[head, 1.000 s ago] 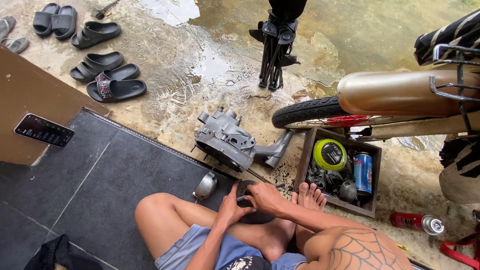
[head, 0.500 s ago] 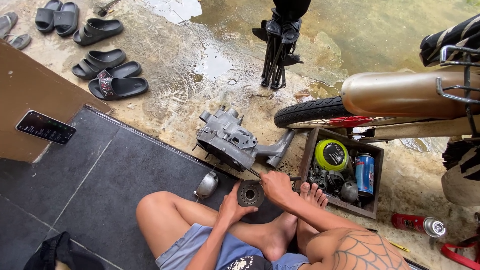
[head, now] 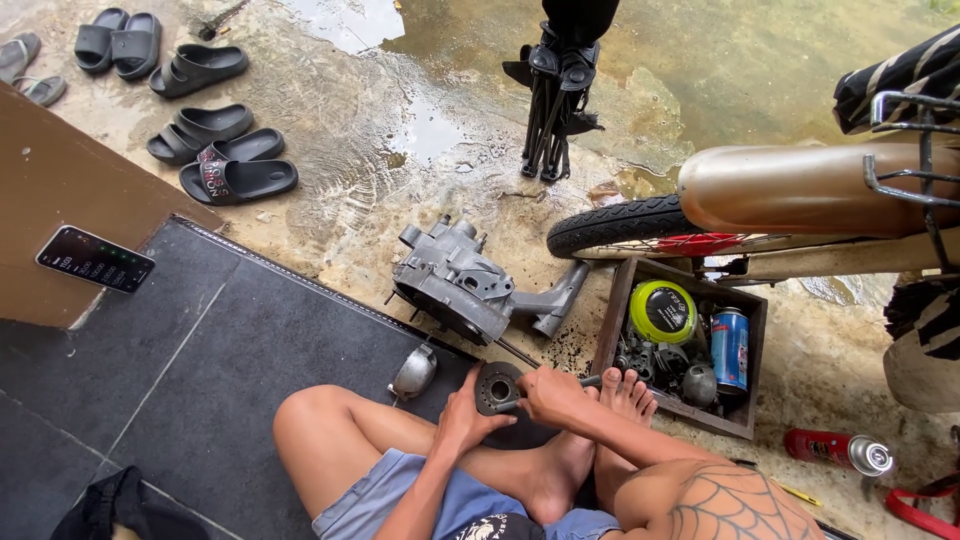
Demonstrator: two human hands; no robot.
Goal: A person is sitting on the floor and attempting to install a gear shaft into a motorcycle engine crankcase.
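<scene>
Lifted since a second ago: dark round part [head: 497, 386], then low and half hidden between the hands, now raised and turned face-up over the lap.

Parked at right, scooter [head: 800, 195]: smooth tan metal body, ribbed black tyre on wet, stained concrete. Spread under the seated legs, black mat [head: 180, 350], flat and matte, apparently to keep oily parts off the ground. Laid just ahead of the knees, engine case [head: 462, 285], cast grey metal, lumpy and finned, within easy reach. Set beside the bare foot, wooden box [head: 742, 345], holding a yellow-lidded tin, a blue can and greasy bits together. Resting at the mat's edge, small domed chrome cover [head: 413, 372].

Cupped from below by left hand [head: 462, 420], grip closed on the round part, steadying it. Wrapped round a thin tool shaft, right hand [head: 553, 395], grip closed, tip against the part's rim. Part itself: dark steel disc, central bore, small holes around.
</scene>
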